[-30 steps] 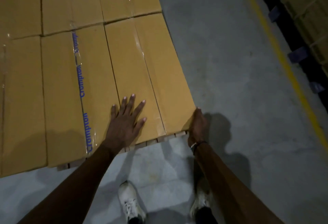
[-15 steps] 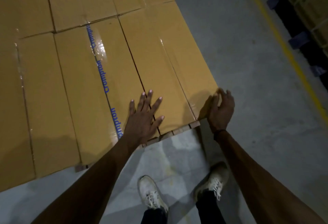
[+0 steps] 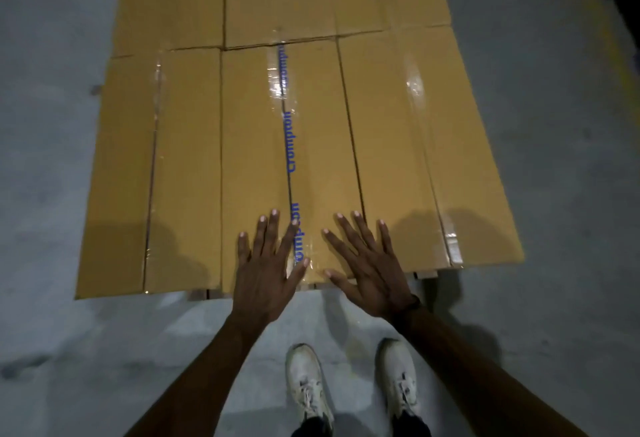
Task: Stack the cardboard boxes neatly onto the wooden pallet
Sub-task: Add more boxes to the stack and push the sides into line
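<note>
Both hands, left hand (image 3: 265, 275) and right hand (image 3: 369, 272), press flat with fingers spread, gripping nothing, on the near middle box (image 3: 287, 146) atop the pallet (image 3: 426, 274), apparently squaring the layer; next probably another box.

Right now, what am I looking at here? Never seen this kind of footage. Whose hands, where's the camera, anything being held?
No machine here: a person works bare-handed, and the one camera sits on their head, looking forward and down. That is why you see both forearms and their white sneakers on the grey concrete floor. In front lie long flat tan cardboard boxes side by side, sealed with glossy tape, with slivers of the wooden pallet showing under their near edge. The middle box with blue-printed tape has the left hand and right hand laid on its near end, fingers spread. Nothing is gripped.
</note>
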